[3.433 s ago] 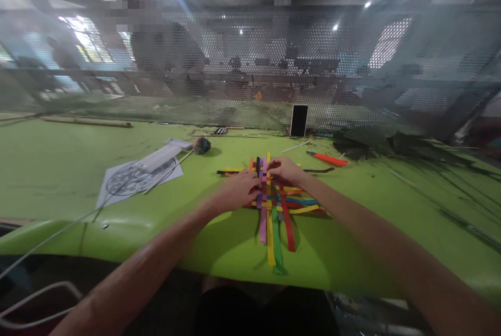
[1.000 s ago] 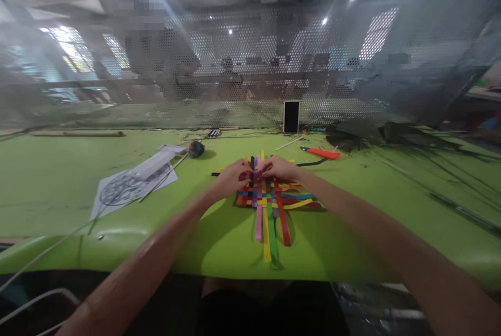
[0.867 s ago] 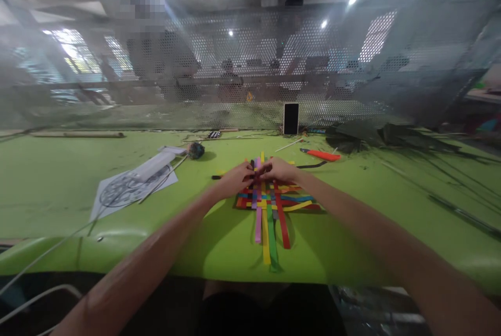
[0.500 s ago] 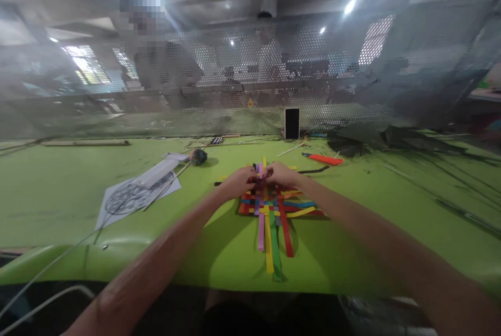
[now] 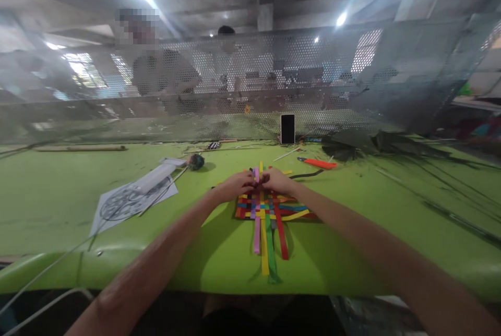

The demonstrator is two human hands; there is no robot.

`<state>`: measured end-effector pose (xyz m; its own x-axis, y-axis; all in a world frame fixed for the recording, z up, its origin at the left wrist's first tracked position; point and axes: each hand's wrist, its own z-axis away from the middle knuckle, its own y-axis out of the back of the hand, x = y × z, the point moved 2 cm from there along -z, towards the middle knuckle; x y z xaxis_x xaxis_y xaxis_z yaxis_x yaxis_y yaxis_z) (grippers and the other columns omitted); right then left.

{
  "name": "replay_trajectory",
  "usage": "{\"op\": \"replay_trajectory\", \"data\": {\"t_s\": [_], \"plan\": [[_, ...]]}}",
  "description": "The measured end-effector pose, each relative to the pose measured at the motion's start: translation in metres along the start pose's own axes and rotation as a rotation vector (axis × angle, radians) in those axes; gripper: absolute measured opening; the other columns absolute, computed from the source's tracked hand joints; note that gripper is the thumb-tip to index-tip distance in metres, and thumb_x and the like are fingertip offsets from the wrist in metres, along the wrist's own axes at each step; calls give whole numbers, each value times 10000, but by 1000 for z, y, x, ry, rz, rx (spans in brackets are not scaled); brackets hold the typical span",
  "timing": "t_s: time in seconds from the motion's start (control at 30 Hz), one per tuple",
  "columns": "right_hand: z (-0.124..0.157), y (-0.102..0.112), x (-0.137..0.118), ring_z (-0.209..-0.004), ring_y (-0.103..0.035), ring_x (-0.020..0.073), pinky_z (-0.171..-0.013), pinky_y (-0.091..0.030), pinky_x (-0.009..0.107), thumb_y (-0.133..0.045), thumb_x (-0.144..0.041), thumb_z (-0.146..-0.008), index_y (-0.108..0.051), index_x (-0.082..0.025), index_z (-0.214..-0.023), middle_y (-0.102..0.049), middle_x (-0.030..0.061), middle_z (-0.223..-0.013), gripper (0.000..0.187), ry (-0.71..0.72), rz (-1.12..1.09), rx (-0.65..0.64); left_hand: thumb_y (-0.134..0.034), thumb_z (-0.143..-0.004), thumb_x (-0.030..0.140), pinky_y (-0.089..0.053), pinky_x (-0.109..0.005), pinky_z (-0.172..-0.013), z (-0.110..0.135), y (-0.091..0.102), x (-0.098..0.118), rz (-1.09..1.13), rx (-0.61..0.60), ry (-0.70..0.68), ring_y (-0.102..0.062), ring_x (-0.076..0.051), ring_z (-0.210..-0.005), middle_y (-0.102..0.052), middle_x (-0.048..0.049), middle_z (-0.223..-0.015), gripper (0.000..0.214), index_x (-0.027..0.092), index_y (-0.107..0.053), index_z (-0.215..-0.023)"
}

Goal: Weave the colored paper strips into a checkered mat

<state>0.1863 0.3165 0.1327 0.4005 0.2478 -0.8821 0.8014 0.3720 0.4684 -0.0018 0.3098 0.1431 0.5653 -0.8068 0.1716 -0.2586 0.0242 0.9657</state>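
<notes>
A mat of woven coloured paper strips (image 5: 270,206) lies on the green table (image 5: 58,195), with pink, yellow, green and red strip ends trailing toward me. My left hand (image 5: 236,185) and my right hand (image 5: 276,180) meet at the mat's far edge. Their fingers are curled together around the upright end of a pink strip (image 5: 256,172). The fingertips are partly hidden behind the knuckles.
A printed sheet (image 5: 131,199) with thin sticks lies to the left. An orange-handled cutter (image 5: 318,163), a phone (image 5: 287,128) leaning on the mesh screen and dark leaves (image 5: 364,143) sit at the back. A person stands behind the screen. Cables hang at the table's near left edge.
Both hands stayed at the far edge of the mat and drew closer together on the pink strip. The camera view tilted upward slightly.
</notes>
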Motion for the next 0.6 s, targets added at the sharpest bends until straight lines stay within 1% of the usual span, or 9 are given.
{"op": "replay_trajectory", "data": {"t_s": [0.07,0.17,0.27,0.4,0.53,0.6], "plan": [[2,1,2,-503,-502,92,-491,-377,204,-667,-114,-677,-719,-140,-766,-648,-26,-610,106,-17,-35,28,-544,-969,160,-511,-328,-931,3,-5,1,-24,10,-3,-642,-205,-994,-672,-100,-1157,176,151,-715,-1009],[2,4,7,-443,-475,86,-439,-339,193,-679,-191,-761,-686,-151,-786,-593,-43,-530,48,-42,-105,82,-505,-982,148,-517,-347,-950,6,-10,2,-56,28,-6,-648,-218,-1021,-668,-111,-1202,220,161,-713,-1053],[-3,8,12,-429,-485,92,-431,-366,196,-698,-284,-818,-629,-165,-753,-562,-43,-499,152,-57,-177,118,-484,-1000,165,-512,-340,-973,7,-9,3,-73,34,-24,-647,-213,-1054,-668,-102,-1207,235,170,-710,-1065],[-8,12,12,-488,-547,102,-498,-466,211,-722,-324,-845,-607,-167,-745,-613,-4,-571,219,-48,-217,144,-476,-995,135,-509,-310,-970,10,-7,4,-96,36,-34,-646,-195,-1044,-670,-88,-1176,234,173,-700,-1054],[-6,10,8,-573,-602,126,-587,-516,240,-671,-259,-878,-633,-151,-761,-658,27,-641,163,-36,-166,133,-461,-943,32,-515,-323,-951,14,-10,7,-141,49,-20,-634,-217,-1049,-657,-108,-1173,290,157,-665,-1106],[-3,8,5,-606,-594,132,-621,-509,252,-678,-212,-850,-652,-147,-748,-662,19,-662,124,-24,-106,123,-467,-914,1,-526,-330,-927,14,-12,9,-156,63,-9,-637,-235,-1044,-656,-122,-1157,306,148,-656,-1105]]}}
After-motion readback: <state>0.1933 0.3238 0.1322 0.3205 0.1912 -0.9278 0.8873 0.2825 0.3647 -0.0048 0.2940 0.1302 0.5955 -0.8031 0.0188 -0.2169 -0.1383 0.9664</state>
